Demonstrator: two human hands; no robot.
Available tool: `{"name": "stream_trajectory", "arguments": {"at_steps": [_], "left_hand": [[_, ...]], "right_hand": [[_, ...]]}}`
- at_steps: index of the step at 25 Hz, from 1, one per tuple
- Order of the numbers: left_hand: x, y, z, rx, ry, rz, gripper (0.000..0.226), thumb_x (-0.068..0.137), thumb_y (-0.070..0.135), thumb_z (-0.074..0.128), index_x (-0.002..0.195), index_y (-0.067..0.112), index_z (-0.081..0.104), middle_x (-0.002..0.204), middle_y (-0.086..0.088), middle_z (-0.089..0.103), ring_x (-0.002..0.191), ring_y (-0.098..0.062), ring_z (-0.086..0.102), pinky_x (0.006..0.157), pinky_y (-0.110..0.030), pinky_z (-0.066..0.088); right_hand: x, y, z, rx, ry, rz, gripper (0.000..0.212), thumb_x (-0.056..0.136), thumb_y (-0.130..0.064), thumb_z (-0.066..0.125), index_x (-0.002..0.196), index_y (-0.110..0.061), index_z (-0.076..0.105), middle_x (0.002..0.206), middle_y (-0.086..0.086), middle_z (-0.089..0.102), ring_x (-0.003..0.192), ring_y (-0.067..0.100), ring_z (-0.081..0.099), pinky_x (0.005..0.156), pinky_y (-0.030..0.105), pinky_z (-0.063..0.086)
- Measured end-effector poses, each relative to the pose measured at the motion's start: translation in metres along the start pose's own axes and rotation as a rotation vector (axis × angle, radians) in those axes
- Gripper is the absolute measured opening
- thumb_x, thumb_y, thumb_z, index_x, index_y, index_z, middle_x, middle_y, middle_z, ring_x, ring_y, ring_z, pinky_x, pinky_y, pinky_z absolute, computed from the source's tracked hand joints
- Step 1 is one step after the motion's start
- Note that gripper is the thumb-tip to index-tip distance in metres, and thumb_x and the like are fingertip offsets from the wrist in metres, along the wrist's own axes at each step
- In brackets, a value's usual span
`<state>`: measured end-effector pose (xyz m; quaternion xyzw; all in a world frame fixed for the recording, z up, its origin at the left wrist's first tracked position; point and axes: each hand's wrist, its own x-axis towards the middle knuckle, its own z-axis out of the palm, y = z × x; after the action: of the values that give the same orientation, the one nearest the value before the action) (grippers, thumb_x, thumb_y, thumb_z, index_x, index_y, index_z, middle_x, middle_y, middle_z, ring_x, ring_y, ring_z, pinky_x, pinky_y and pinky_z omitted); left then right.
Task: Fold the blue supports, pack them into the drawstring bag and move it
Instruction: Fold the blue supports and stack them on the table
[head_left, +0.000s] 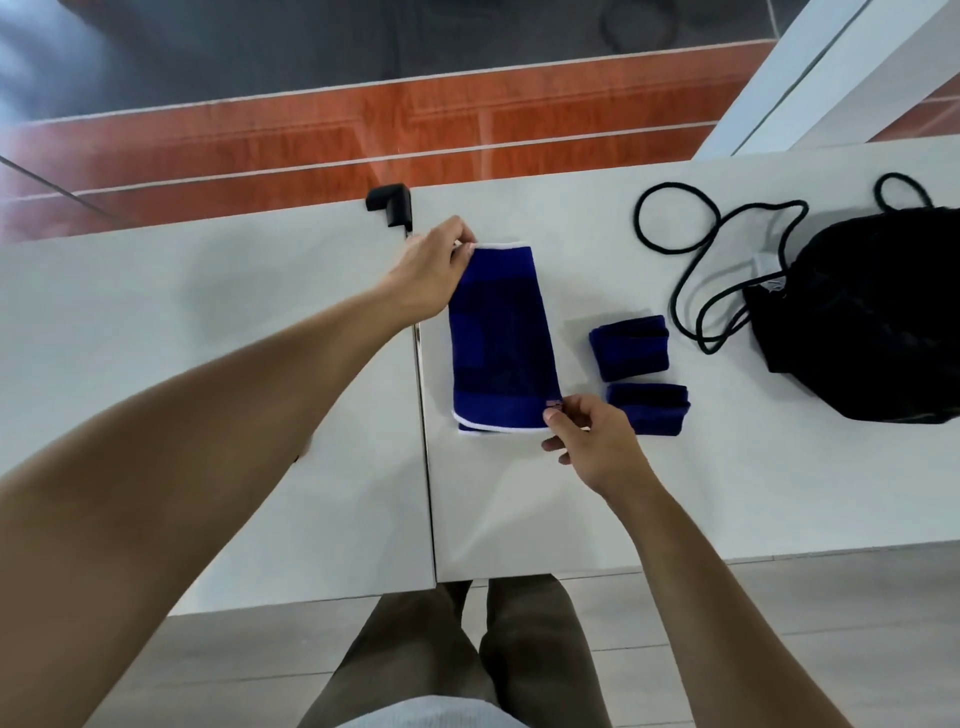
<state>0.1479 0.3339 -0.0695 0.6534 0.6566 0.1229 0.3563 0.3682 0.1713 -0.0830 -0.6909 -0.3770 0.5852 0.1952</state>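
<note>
A long blue support (501, 338) with white edging lies flat on the white table (675, 493). My left hand (434, 270) pinches its far left corner. My right hand (592, 436) pinches its near right corner by a small label. Two small folded blue supports lie to the right, one (629, 347) behind the other (652, 408). The black drawstring bag (857, 322) rests at the right edge, its black cord (691, 260) looped loosely over the table.
A seam (423, 415) divides the table into two panels just left of the long support. A black clamp (390, 205) sits on the far edge. Beyond lies red and dark tiled floor; my legs stand at the near edge.
</note>
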Motion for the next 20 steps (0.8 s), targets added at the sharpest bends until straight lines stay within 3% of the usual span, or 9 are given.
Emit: {"name": "stream_trajectory", "arguments": {"at_steps": [5, 14, 20], "left_hand": [[0.011, -0.009, 0.019, 0.109, -0.047, 0.009, 0.021, 0.099, 0.011, 0.041, 0.109, 0.011, 0.060, 0.111, -0.007, 0.060, 0.101, -0.024, 0.053, 0.083, -0.037, 0.045], [0.002, -0.018, 0.028, 0.091, 0.050, -0.085, 0.019, 0.099, 0.011, 0.044, 0.109, 0.009, 0.060, 0.111, -0.007, 0.053, 0.098, -0.019, 0.044, 0.080, -0.031, 0.037], [-0.005, -0.027, 0.034, 0.178, 0.142, -0.083, 0.016, 0.098, 0.018, 0.054, 0.113, 0.014, 0.057, 0.118, -0.008, 0.053, 0.101, -0.029, 0.056, 0.080, -0.038, 0.046]], "right_hand": [[0.009, 0.017, 0.011, -0.084, 0.202, 0.011, 0.012, 0.098, -0.031, 0.059, 0.098, -0.020, 0.063, 0.085, -0.006, 0.072, 0.074, 0.008, 0.073, 0.066, 0.026, 0.053], [0.016, 0.020, 0.018, -0.196, 0.278, 0.053, 0.020, 0.094, -0.036, 0.064, 0.092, -0.016, 0.066, 0.079, -0.006, 0.072, 0.076, 0.010, 0.069, 0.060, 0.021, 0.047], [0.012, 0.012, 0.025, -0.205, 0.333, 0.064, 0.016, 0.090, -0.027, 0.071, 0.094, -0.015, 0.060, 0.077, -0.007, 0.067, 0.066, 0.004, 0.062, 0.051, 0.012, 0.037]]}}
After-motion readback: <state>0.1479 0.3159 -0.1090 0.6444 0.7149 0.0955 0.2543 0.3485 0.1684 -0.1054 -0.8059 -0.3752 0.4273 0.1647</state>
